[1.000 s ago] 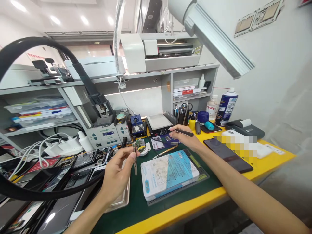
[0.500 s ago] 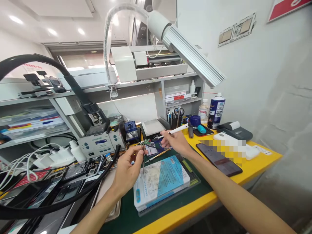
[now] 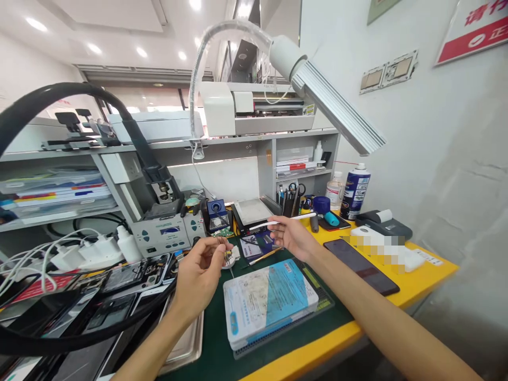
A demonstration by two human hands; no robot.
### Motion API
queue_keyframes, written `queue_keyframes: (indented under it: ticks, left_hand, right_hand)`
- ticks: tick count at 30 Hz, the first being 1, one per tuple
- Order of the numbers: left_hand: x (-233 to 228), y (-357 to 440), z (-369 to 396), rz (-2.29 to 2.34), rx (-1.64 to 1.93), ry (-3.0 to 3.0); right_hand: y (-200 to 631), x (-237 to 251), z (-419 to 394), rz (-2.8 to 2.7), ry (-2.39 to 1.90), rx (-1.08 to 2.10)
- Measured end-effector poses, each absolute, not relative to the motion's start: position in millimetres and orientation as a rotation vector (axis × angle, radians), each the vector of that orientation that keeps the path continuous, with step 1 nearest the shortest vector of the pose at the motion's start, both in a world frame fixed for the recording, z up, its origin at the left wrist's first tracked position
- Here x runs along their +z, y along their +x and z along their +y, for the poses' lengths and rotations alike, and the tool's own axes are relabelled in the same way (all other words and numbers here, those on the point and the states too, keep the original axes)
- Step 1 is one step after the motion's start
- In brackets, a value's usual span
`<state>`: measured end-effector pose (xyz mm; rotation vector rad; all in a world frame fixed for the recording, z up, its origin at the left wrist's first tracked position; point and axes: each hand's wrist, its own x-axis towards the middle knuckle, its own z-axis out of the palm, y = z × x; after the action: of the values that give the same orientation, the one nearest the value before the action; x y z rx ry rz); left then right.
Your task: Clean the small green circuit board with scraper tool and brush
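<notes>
The left hand [image 3: 198, 275] is closed in a pinch on tweezers [image 3: 229, 264], raised above the green mat [image 3: 216, 328]; the tips appear to grip a small component, too small to identify; a slip of the pinch would likely drop it among the clutter below. The right hand [image 3: 291, 235] is closed round a white pen-like tool [image 3: 281, 221], held level above the tabletop [image 3: 428, 270], its tip pointing toward the left hand; both hands are unsupported in the air, so a tremor could knock tool against tweezers.

Surroundings: a flat packaged pad [image 3: 268, 301] lies on the mat just beneath the hands and takes up the nearest working space; a dark phone [image 3: 361, 264] lies near the right forearm and could be swept by the elbow; a spray can [image 3: 354, 191] stands at the back; opened phones [image 3: 130, 275] and white chargers [image 3: 79, 254] crowd the left; a thick black hose [image 3: 51, 95] arches across that side; the lamp head [image 3: 337, 114] hangs overhead.
</notes>
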<state>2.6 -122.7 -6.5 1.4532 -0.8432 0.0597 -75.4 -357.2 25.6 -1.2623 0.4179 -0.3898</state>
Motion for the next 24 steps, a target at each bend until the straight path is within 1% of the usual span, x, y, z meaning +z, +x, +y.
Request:
queue_keyframes:
  ticks: [4,10,17,24]
  left_hand:
    - [-7,9,-125,-0.816,0.04,1.445]
    - [-22,13,-134,-0.839,-0.004,1.475]
    - [-38,10,-139,-0.859,-0.065,1.502]
    - [-41,5,-142,-0.816,-0.101,1.502]
  right_hand:
    - [-67,46,-349,0.374,-1.224,-0.362]
    - [-55,74,-336,0.245,-1.208,-0.39]
    - [-66,58,-323,0.166,-1.185,-0.327]
    - [-76,45,-326,0.146,-1.183,-0.278]
